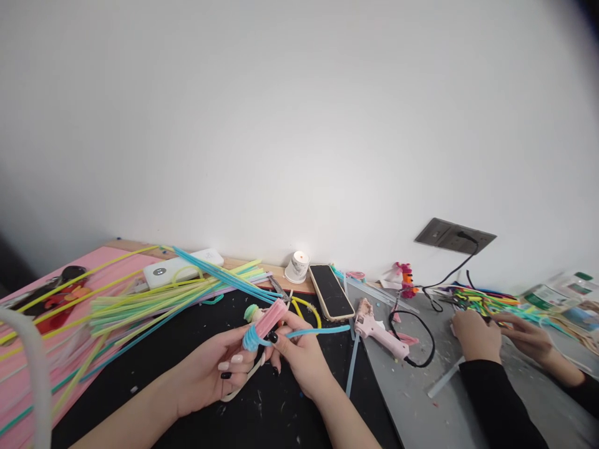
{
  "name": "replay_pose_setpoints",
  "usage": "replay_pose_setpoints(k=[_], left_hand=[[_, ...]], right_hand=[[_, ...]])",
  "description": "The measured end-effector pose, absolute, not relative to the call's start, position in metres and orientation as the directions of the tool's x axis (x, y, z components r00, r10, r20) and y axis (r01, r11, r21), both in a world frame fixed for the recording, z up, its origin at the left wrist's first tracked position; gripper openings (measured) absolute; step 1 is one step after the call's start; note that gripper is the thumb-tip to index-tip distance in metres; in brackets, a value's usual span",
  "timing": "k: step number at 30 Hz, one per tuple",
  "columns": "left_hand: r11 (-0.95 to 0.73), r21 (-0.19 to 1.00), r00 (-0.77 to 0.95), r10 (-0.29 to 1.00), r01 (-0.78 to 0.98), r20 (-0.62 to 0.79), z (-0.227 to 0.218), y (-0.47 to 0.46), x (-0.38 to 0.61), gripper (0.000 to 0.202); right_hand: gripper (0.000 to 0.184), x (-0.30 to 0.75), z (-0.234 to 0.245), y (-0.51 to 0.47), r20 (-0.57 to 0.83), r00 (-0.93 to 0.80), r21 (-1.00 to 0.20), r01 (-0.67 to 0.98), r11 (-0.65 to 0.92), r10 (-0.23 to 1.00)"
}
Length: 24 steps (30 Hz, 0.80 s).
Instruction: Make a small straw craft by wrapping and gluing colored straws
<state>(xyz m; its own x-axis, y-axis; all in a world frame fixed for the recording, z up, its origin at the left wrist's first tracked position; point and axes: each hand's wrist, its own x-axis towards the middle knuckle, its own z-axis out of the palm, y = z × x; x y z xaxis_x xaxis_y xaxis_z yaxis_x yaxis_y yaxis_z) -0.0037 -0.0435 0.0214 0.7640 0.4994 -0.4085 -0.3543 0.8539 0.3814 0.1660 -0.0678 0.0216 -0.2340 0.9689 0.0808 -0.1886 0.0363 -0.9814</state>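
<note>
My left hand (213,374) is closed around the lower end of a pink bundle of pipe cleaners (270,318), with a beige strip looping under the palm. A blue pipe cleaner (318,330) is wound round the bundle's lower end and trails off to the right. My right hand (299,352) pinches this blue pipe cleaner right beside the bundle. Both hands hover over the black mat (187,337).
A fan of yellow, green and blue pipe cleaners (154,296) lies at left on a pink board. A lit candle (298,266), a phone (331,291), a power bank (180,267) and a pink glue gun (377,327) sit behind. Another person's hands (500,333) work at right.
</note>
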Motion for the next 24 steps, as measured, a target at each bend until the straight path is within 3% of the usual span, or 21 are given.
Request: replay_pose_setpoints(k=[3, 8, 13, 19, 24], left_hand=[[0.885, 0.348, 0.802, 0.439, -0.309, -0.404, 0.02, -0.042, -0.005, 0.028], [0.886, 0.391, 0.812, 0.411, -0.248, -0.416, 0.015, -0.042, -0.005, 0.035], [0.805, 0.517, 0.755, 0.526, -0.293, -0.392, 0.019, -0.046, 0.001, 0.027], [0.438, 0.862, 0.515, 0.816, -0.256, -0.262, 0.015, -0.044, 0.009, 0.047], [0.093, 0.982, 0.366, 0.93, -0.165, -0.027, 0.009, -0.043, 0.005, 0.043]], right_hand=[[0.031, 0.166, 0.027, -0.071, 0.06, -0.298, -0.98, -0.2, -0.001, 0.953], [0.019, 0.166, 0.027, -0.072, 0.06, -0.355, -0.957, -0.287, -0.048, 0.933], [0.017, 0.166, 0.021, -0.069, 0.065, -0.324, -0.934, -0.352, -0.057, 0.944], [0.019, 0.168, 0.018, -0.065, 0.028, -0.206, -0.896, -0.439, -0.066, 0.978], [0.021, 0.168, 0.019, -0.065, 0.002, -0.176, -0.867, -0.491, -0.086, 0.984]])
